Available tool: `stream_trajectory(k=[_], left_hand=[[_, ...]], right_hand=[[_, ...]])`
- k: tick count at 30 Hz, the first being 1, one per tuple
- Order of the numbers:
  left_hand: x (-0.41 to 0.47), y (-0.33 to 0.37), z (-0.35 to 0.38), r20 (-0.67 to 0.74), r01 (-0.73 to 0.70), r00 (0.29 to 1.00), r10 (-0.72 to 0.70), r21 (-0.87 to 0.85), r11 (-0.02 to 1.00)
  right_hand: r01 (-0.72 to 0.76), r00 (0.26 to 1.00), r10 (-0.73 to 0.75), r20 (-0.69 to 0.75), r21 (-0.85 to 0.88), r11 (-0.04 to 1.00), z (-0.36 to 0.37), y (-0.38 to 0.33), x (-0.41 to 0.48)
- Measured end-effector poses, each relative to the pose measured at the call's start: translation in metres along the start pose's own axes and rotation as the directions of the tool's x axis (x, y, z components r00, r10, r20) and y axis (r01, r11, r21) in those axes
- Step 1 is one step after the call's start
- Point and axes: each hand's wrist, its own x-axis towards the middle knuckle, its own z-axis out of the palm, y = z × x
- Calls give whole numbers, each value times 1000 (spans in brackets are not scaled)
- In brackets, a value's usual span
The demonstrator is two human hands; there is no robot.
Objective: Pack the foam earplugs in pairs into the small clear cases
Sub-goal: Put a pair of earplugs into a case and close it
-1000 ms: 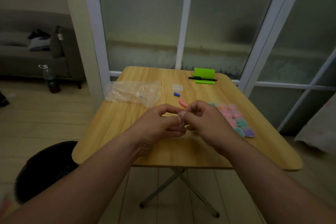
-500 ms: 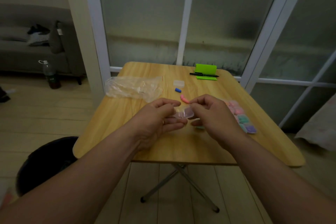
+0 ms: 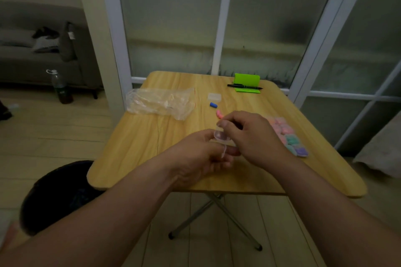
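Note:
Over the middle of the wooden table point(image 3: 138, 149), my left hand point(image 3: 199, 156) and my right hand point(image 3: 251, 136) both hold a small clear case point(image 3: 221, 137) that is hinged open. My right thumb and fingers pinch its upper half. A pink earplug point(image 3: 219, 114) lies just beyond my right hand, and a blue earplug point(image 3: 213, 105) lies a little farther back. Another clear case point(image 3: 214, 96) sits closed behind the blue one. A row of filled cases point(image 3: 288, 138) with pink, teal and purple plugs lies to the right.
A crumpled clear plastic bag point(image 3: 160, 103) lies at the table's left. A green phone stand point(image 3: 247, 83) with a black pen point(image 3: 244, 86) sits at the far edge. A dark round stool point(image 3: 56, 193) stands below left, and glass doors close off the back.
The clear case has swung open between my hands. My right hand has lifted toward the pink earplug, and my left hand has turned with the case's lower half.

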Motion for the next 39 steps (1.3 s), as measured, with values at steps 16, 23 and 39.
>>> stream_trajectory(k=[16, 23, 39], left_hand=[[17, 16, -4, -308, -56, 950, -53, -334, 941], [28, 19, -20, -363, -77, 929, -73, -383, 920], [39, 22, -25, -364, -80, 930, -54, -344, 936]], right_hand=[[-136, 982, 142, -121, 62, 989, -31, 25, 47], [-102, 992, 125, 34, -392, 914, -4, 49, 94], [-128, 991, 101, -90, -369, 921, 20, 34, 83]])
